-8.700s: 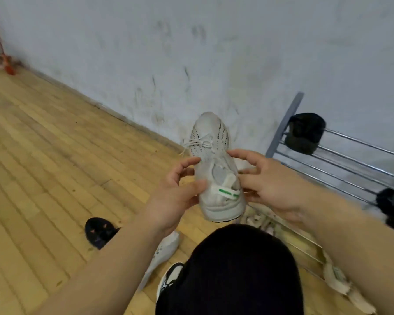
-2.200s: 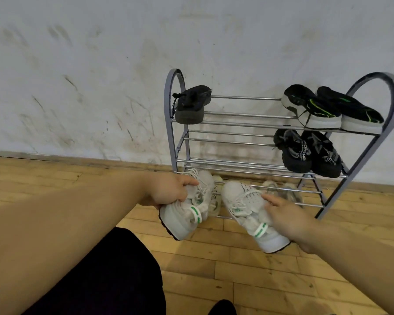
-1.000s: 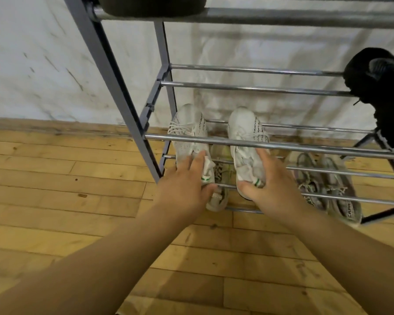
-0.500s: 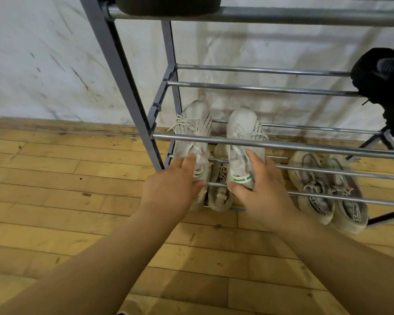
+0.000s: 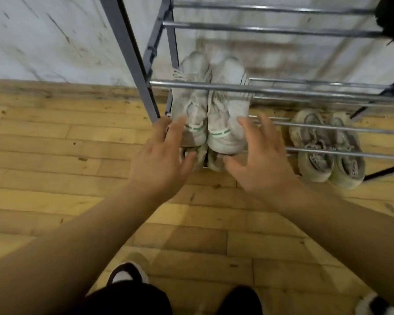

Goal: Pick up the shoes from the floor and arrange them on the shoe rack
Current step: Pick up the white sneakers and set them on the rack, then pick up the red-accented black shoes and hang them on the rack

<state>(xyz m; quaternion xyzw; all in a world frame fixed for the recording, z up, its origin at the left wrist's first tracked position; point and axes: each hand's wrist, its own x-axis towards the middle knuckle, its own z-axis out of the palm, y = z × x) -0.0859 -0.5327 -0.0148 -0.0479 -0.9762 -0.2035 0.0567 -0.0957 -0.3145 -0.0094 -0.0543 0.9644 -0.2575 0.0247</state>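
floor [image 5: 55, 155]: wood planks, running up to a scuffed white wall [image 5: 43, 37].
shoe rack [image 5: 132, 57]: grey frame, chrome rails, against the wall; left upright near frame centre, several tiers visible.
white shoes [image 5: 210, 105]: pair with green heel tabs, side by side and touching, at the rack's left end just right of the upright. Long axes run front to back of the rack, toes toward the wall, heels toward the person. Heels near a front rail; a higher rail crosses over the laces.
beige sneakers [image 5: 325, 144]: pair toward the rack's right end, under the lower rails, toes toward the wall, heels at the front edge. Floor or lowest tier, cannot tell.
lower shoes [image 5: 205, 159]: dull pair peeking out under the white heels, mostly hidden.
black shoe [image 5: 391, 19]: upper tier, right edge, cropped.
left hand [image 5: 162, 155]: fingers spread apart, holding nothing, just off the left white heel; contact unclear.
right hand [image 5: 262, 160]: fingers splayed apart, empty, beside the right white heel; blurred.
feet [image 5: 127, 275]: person's own shoes at the bottom edge.
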